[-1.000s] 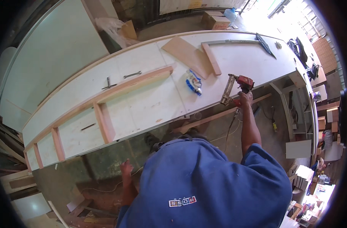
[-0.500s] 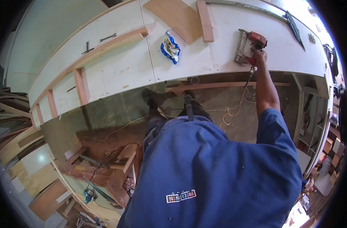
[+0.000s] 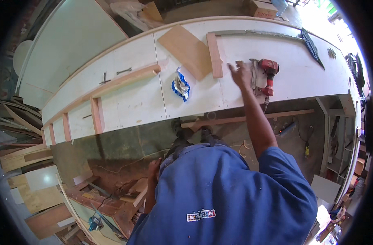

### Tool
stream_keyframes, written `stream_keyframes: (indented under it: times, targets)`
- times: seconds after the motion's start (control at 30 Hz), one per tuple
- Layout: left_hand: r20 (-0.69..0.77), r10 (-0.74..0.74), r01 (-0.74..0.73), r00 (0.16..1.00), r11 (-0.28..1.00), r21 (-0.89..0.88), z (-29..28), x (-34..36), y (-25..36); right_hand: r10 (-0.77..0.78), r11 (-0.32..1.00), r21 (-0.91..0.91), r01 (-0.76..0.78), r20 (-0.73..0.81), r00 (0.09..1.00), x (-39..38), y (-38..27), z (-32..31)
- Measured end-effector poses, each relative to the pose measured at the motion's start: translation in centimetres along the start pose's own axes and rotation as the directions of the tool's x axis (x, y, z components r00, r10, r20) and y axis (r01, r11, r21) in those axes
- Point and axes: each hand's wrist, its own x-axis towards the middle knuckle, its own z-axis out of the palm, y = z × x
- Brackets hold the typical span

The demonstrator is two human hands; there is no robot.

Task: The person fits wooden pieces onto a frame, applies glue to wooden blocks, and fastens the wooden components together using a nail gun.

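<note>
My right hand (image 3: 240,75) reaches over the white bench top (image 3: 194,98), fingers apart and nothing in them. Just right of it lies a red nail gun (image 3: 269,73) with a grey metal magazine, its hose end toward the near bench edge. To the hand's left, a short pinkish wooden batten (image 3: 214,57) sits against a flat brown board (image 3: 186,51). A crumpled blue and white wrapper (image 3: 180,86) rests nearer me. My left hand (image 3: 154,168) hangs low by my hip, partly covered by my shirt, and its fingers do not show clearly.
A wooden frame (image 3: 97,114) runs along the bench's left part, with a wrench (image 3: 124,70) beyond it. A long metal straightedge (image 3: 256,32) and a dark pointed object (image 3: 312,49) lie at the far right. Below, a wooden plank (image 3: 252,118) spans behind the bench edge.
My right hand has let go of the nail gun and moved left toward the batten. The nail gun now lies on the bench. My left hand has come into view by my hip.
</note>
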Motion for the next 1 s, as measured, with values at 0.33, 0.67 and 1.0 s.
stream_keyframes:
  times: [0.33,0.67,1.0]
  targets:
    - [-0.045,-0.310,0.212,0.950,0.743,-0.636,-13.5,12.1,13.3,0.145,0.983,-0.137,-0.119,0.200,0.969,0.0,-4.6,5.7]
    - [-0.180,0.224,-0.286,0.958,0.690,-0.665,-28.9,23.7,26.3,-0.381,0.239,0.756,-0.610,0.650,0.657,-9.8,-13.1,-1.2]
    - [-0.099,0.456,-0.278,0.885,0.344,-0.897,-33.9,26.4,25.6,-0.349,0.824,0.559,-0.091,0.628,0.696,-14.9,-23.4,3.3]
